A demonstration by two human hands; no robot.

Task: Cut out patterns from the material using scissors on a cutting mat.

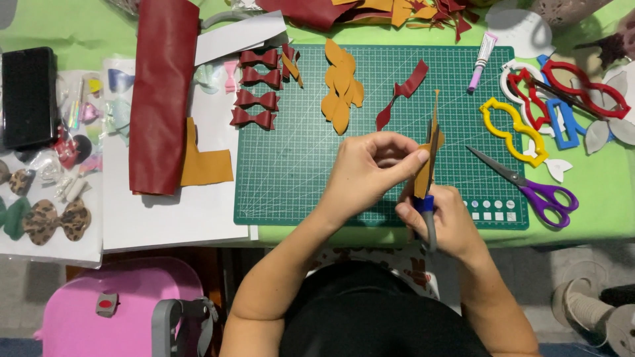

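My left hand (370, 168) pinches a mustard-coloured leather piece (426, 168) and holds it upright over the green cutting mat (297, 165). My right hand (444, 221) grips a pair of scissors with blue-and-grey handles (427, 218), whose blades run up along the leather piece. Several cut mustard leather shapes (341, 89) lie in a pile on the mat's far middle. A dark red leather strip (402, 92) lies to their right. Several finished dark red bows (256, 89) sit in a column at the mat's far left corner.
Purple-handled scissors (537, 192) lie at the mat's right edge beside yellow (512, 129), red (582, 89), white and blue plastic templates. A glue tube (483, 56) lies at the far right. A dark red leather roll (162, 92) and a mustard scrap (202, 162) rest on white paper, left. Leopard bows (56, 221) lie further left.
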